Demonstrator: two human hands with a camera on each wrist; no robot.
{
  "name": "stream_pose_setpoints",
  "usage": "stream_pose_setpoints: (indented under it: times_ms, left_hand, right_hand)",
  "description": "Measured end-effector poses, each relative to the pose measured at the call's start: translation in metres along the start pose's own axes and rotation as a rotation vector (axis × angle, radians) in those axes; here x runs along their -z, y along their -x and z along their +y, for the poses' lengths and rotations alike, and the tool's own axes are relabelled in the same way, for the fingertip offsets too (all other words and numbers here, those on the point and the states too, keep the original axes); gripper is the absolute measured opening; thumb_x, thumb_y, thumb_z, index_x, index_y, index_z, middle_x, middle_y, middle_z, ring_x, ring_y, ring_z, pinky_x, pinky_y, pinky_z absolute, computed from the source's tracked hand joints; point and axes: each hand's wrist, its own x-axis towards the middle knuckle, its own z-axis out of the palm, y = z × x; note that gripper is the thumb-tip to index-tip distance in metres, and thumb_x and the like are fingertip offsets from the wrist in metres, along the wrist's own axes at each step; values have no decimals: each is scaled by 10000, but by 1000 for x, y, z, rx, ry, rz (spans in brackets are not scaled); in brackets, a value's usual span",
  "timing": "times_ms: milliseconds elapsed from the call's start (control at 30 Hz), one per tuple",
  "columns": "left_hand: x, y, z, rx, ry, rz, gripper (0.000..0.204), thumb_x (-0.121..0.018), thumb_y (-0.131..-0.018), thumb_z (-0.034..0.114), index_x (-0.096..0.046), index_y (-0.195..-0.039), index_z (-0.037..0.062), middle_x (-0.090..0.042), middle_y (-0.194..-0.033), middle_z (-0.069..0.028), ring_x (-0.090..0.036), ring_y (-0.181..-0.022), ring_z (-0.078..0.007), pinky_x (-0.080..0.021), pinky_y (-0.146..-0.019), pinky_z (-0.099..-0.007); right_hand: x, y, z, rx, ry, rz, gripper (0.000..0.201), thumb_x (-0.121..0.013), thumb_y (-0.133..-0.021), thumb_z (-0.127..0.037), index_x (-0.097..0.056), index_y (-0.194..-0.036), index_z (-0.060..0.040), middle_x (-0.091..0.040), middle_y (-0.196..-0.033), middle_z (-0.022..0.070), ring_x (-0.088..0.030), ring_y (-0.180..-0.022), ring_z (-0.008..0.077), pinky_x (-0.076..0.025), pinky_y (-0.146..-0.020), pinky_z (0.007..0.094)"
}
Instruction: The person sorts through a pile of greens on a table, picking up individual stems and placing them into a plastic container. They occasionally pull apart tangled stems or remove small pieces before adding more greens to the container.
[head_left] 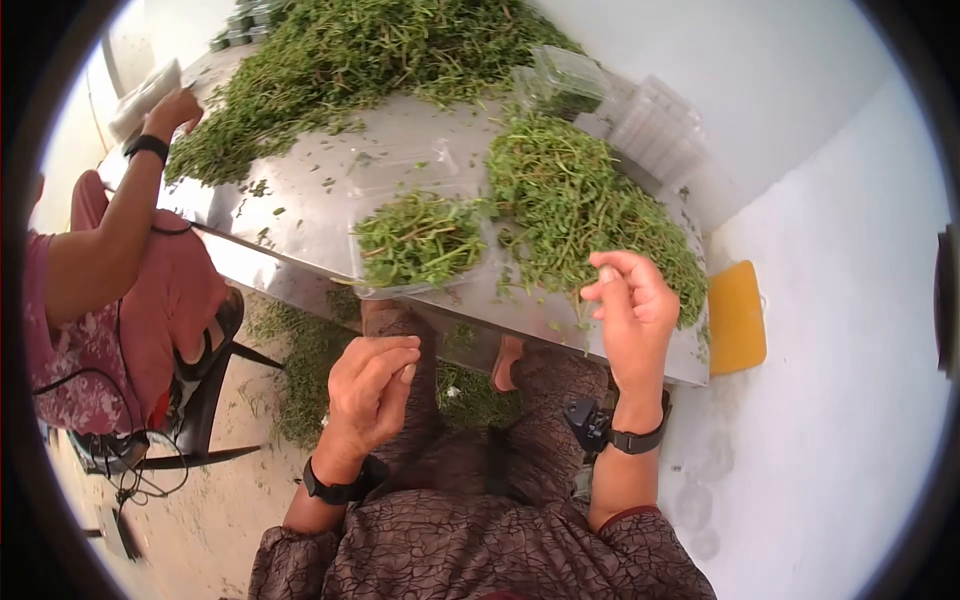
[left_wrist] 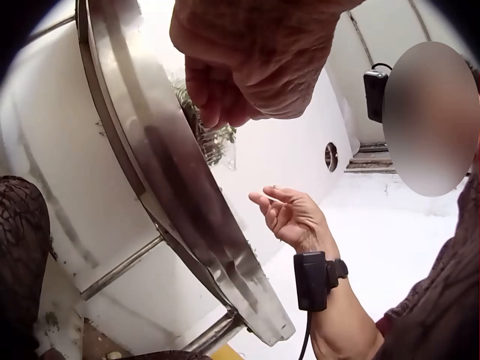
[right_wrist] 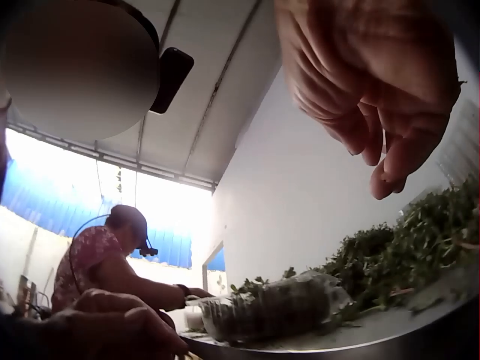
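Note:
My left hand (head_left: 372,395) is raised just in front of the table edge, its fingers loosely bent toward the thumb. No item shows in it. Over the near side of a heap of leafy green stems (head_left: 560,180) hovers my right hand (head_left: 635,305), fingers relaxed and bent, with nothing visible held. Between the hands, at the table's edge, an open clear plastic box (head_left: 362,275) is filled with green sprigs (head_left: 425,238). Its hinged lid (head_left: 400,168) lies back on the metal table. The right wrist view shows the box (right_wrist: 262,307) from the side.
A much larger green heap (head_left: 400,50) covers the back of the metal table (head_left: 300,215). Clear boxes (head_left: 660,135) stand stacked along the wall, and a yellow board (head_left: 737,318) leans at the right. Another person (head_left: 130,250) sits at the left; loose greens (head_left: 310,390) lie below.

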Motion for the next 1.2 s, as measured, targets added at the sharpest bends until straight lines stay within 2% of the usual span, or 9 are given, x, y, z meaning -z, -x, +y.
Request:
stream_pose_setpoints:
  times_ms: [133,267,333,400,500,600,900,967,1200]
  left_hand:
    - [-13,-6,3,-33,48,-83,205,-683,-765,-56,-651,-955,12,-707,-996,-130,-669,-850,-301,-533,-725,-378]
    - [-29,-8,1,-80,109,-180,186,-690,-760,-45,-656,-934,13,-701,-964,-126,-664,-836,-310,-534,-723,-392]
    - [-38,-5,-4,-4,196,-415,151,-688,-767,-29,-663,-909,16,-690,-923,-132,-659,-837,-329,-535,-733,-406]
    - [-51,3,-15,5,236,-423,123,-682,-780,-1,-664,-902,11,-677,-878,-149,-651,-820,-358,-535,-723,-424]
    - [-64,19,-35,146,220,-558,113,-648,-816,14,-694,-914,-21,-699,-882,-166,-669,-836,-371,-546,-730,-425]
    - [-73,32,-53,209,270,-542,55,-658,-813,42,-653,-847,-2,-650,-807,-180,-637,-771,-390,-528,-678,-439]
    - [-81,58,-86,260,194,-581,61,-642,-814,72,-656,-837,17,-646,-779,-169,-638,-748,-379,-525,-663,-443]
    - [-82,57,-87,264,214,-569,61,-640,-813,71,-656,-836,17,-650,-783,-171,-640,-751,-380,-528,-666,-441]
    - [-81,54,-87,276,257,-542,63,-619,-811,52,-654,-840,8,-654,-782,-171,-648,-755,-381,-535,-675,-428]
  right_hand:
    - [18,15,21,-19,195,35,125,-634,-901,-26,-669,-1006,30,-697,-853,87,-666,-672,137,-508,-617,261]
    - [16,22,24,99,458,47,199,-734,-804,-65,-689,-990,-8,-682,-846,151,-667,-639,223,-510,-594,308]
    - [13,22,22,115,640,0,238,-764,-772,-111,-694,-980,-19,-665,-819,140,-650,-637,273,-509,-588,363]
    - [14,20,29,189,739,-5,253,-765,-766,-108,-702,-996,-25,-683,-877,128,-635,-608,216,-504,-574,323]
    - [13,14,33,285,881,14,84,-691,-751,-63,-687,-829,-31,-648,-776,138,-629,-664,335,-494,-605,404]
    - [16,6,39,299,933,-24,55,-665,-731,-52,-613,-726,-34,-603,-713,134,-627,-694,336,-501,-607,419]
    - [29,-34,23,250,804,75,22,-618,-767,-37,-630,-748,-39,-646,-707,147,-630,-619,345,-495,-570,414]
    - [29,-47,19,182,823,27,128,-671,-816,-128,-636,-773,-13,-638,-667,152,-635,-620,351,-496,-593,436]
    - [12,-91,20,81,966,-63,318,-743,-805,-260,-626,-793,36,-637,-691,190,-632,-642,388,-499,-636,464]
